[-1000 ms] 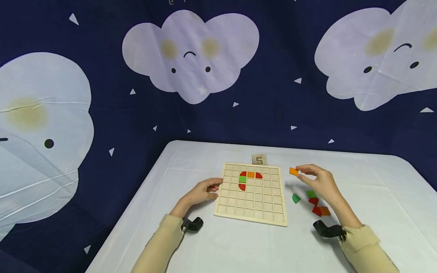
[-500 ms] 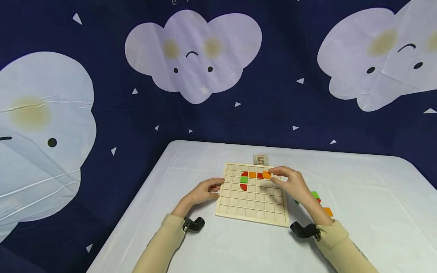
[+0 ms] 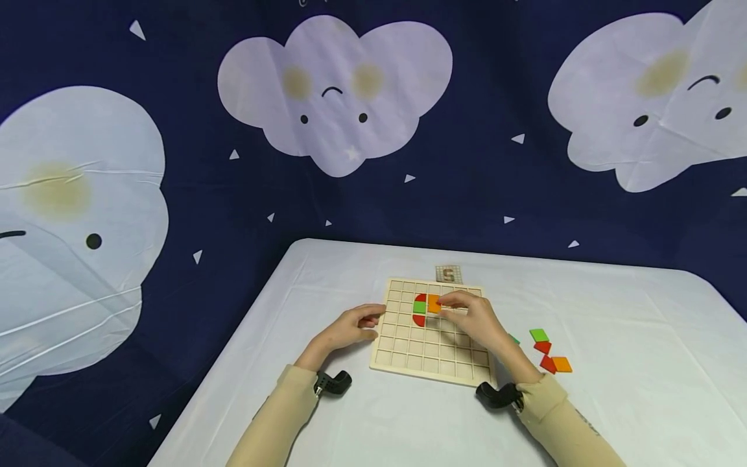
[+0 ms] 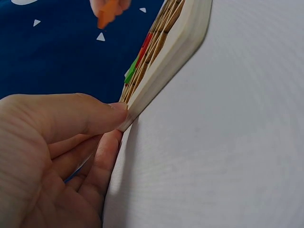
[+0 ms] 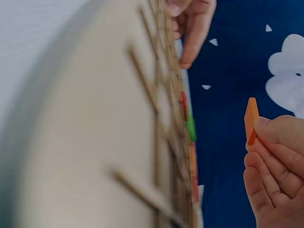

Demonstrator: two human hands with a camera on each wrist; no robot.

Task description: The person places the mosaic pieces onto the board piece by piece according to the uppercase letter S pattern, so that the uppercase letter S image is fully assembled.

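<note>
My right hand (image 3: pixel 471 318) pinches an orange square tile (image 5: pixel 251 121) between thumb and fingers. It holds the tile raised above the wooden grid board (image 3: pixel 403 360), in front of the pieces laid in it. A green square tile (image 3: pixel 419 307) sits in the board between two red quarter-round tiles, the upper red tile (image 3: pixel 421 298) and the lower red tile (image 3: pixel 419 320). Another orange tile and a red one in the top row are mostly hidden in the head view. My left hand (image 3: pixel 347 327) holds the board's left edge, thumb at the rim (image 4: pixel 156 71).
Right of the board lie a loose green tile (image 3: pixel 539 335), red tiles (image 3: pixel 548 364) and an orange tile (image 3: pixel 562 364). A partly hidden green piece (image 3: pixel 514 339) lies behind my right forearm. A small patterned card (image 3: pixel 449 274) lies behind the board on the white table (image 3: pixel 350 415).
My right hand has carried the orange tile leftward from the table's right side to over the board's upper middle. My left hand stays at the board's left edge.
</note>
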